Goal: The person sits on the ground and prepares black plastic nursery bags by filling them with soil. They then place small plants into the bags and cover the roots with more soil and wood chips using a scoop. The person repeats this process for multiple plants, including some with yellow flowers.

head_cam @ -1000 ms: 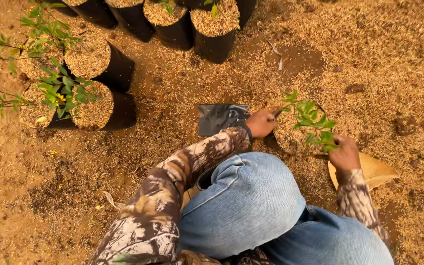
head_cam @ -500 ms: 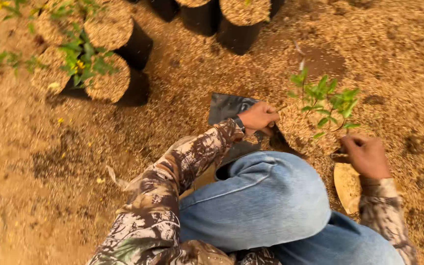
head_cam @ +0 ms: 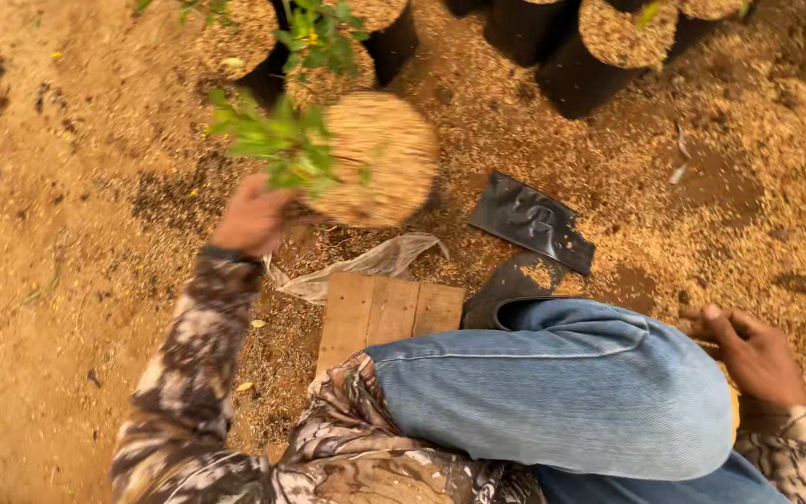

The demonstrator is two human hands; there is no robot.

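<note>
We carry a potted seedling over the husk-strewn ground.

Our left hand (head_cam: pixel 252 217) is clamped on the filled seedling bag (head_cam: pixel 380 159), tilted and blurred, with its green shoot (head_cam: pixel 277 140) beside our fingers. It hangs just above the wooden board (head_cam: pixel 389 313). Right of the board, past our knee (head_cam: pixel 562 383), our right hand (head_cam: pixel 756 353) rests on the ground, fingers loosely curled; we cannot tell if it holds anything.
</note>
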